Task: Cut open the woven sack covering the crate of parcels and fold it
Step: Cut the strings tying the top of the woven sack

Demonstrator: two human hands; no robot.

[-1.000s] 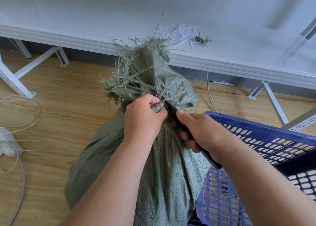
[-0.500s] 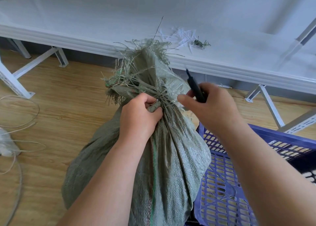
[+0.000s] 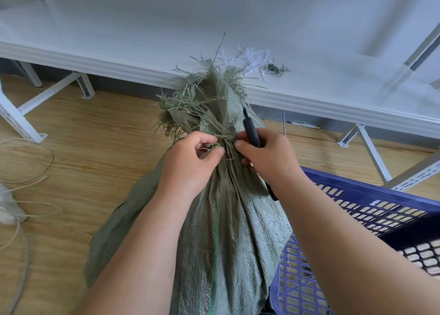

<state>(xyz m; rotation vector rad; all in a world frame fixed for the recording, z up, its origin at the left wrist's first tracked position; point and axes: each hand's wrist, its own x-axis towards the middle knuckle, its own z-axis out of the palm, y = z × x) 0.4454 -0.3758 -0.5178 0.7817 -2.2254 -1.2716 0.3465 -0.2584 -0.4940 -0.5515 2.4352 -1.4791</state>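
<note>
Standing upright on the floor against the blue crate (image 3: pixel 371 210), the woven sack (image 3: pixel 228 231) has its tied neck straight ahead of us, between our hands. Our left hand (image 3: pixel 190 162) pinches the gathered neck by the strands; our right hand (image 3: pixel 269 157) grips the black cutter (image 3: pixel 251 130), tip pointing up alongside the frayed top. We judge the right hand nearer the tie.

no readable text, no labels, no brands, no numbers anywhere in view
</note>
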